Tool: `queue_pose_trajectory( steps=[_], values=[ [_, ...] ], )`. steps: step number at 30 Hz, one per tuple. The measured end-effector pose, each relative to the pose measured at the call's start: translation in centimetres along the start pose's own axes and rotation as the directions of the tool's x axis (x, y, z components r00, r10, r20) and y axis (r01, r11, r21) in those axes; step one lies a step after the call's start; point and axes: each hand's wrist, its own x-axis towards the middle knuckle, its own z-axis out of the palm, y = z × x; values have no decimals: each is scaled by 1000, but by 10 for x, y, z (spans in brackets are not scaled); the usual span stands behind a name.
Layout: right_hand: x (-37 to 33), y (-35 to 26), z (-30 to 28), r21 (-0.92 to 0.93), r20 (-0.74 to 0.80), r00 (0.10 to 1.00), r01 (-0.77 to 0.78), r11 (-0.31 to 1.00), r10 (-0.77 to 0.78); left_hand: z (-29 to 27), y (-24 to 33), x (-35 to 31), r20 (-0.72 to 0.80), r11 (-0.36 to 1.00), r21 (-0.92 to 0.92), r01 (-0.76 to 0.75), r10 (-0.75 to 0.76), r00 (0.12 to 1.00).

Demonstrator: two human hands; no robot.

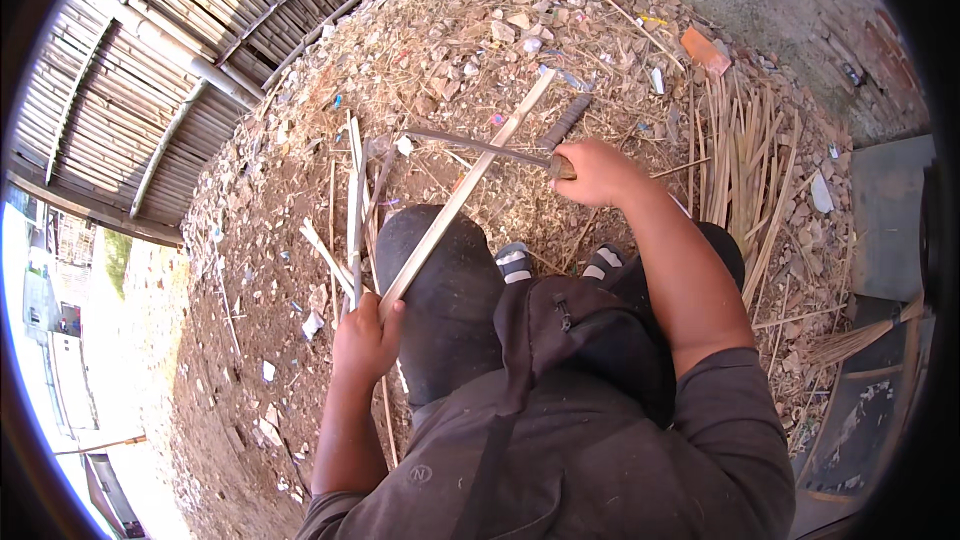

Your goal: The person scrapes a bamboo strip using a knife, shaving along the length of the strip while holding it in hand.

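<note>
My left hand (367,338) is closed around the lower end of a long, pale bamboo strip (440,225). The strip slants up and away to the right, passing over my left knee. In my right hand (598,172) is the handle of a long-bladed knife (470,143), its dark blade pointing left. Blade and strip cross near the strip's upper half; whether they touch I cannot tell. Just beyond my left hand, several split bamboo pieces (355,210) stick up, and whether the hand also grips them is unclear. A dark, ribbed, rod-shaped piece (567,120) lies beyond the knife.
At the right, a heap of long thin bamboo strips (738,155) lies on the ground. An orange brick piece (705,50) sits near the grey wall (780,0). Stones and litter cover the dirt (260,270). A bamboo-slat fence (150,70) stands at the upper left.
</note>
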Motion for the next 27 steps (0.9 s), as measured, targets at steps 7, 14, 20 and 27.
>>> queue_pose_trajectory(
  steps=[7,14,20,27],
  values=[
    [1,-48,8,-136,193,975,133,982,-106,10,-4,1,-39,991,132,-6,11,999],
    [19,11,19,124,67,981,-189,974,182,9,-9,13,1,989,145,-19,19,1000],
    [18,7,22,-44,115,991,-69,997,74,10,-22,12,35,991,119,-56,53,998],
    [24,24,20,60,102,958,-276,959,269,-2,-19,11,75,973,227,-41,25,997]
  ],
)
